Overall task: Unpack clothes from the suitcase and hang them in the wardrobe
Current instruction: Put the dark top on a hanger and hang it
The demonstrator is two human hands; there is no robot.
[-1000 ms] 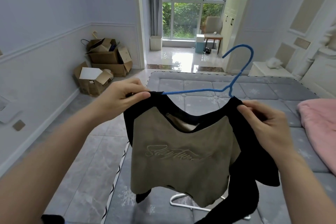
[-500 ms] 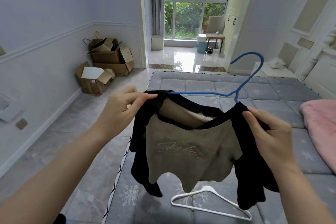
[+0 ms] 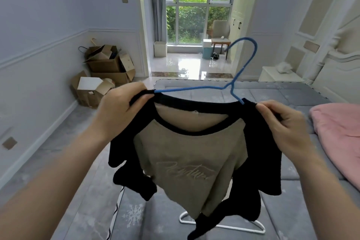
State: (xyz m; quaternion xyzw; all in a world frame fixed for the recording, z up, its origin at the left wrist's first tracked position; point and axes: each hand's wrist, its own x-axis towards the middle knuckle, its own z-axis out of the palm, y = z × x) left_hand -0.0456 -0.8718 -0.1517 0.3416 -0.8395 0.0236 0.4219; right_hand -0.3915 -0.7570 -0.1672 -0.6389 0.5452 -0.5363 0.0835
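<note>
A tan-and-black T-shirt (image 3: 187, 154) was held above the bed (image 3: 272, 95), each shoulder pinched in the closed grip of the left hand (image 3: 124, 107) and right hand (image 3: 282, 122), and, only half seated, could slip off the blue hanger (image 3: 229, 87).

matt cloth shirt (image 3: 187, 165) with tan suede-like front and black knit sleeves, blue hanger (image 3: 196, 89) with matt coating, white hanger (image 3: 224, 227) smooth, quilted grey mattress (image 3: 292, 93), soft pink blanket (image 3: 339, 128), brown cardboard boxes (image 3: 105, 76), glossy tile floor (image 3: 185, 64)
</note>
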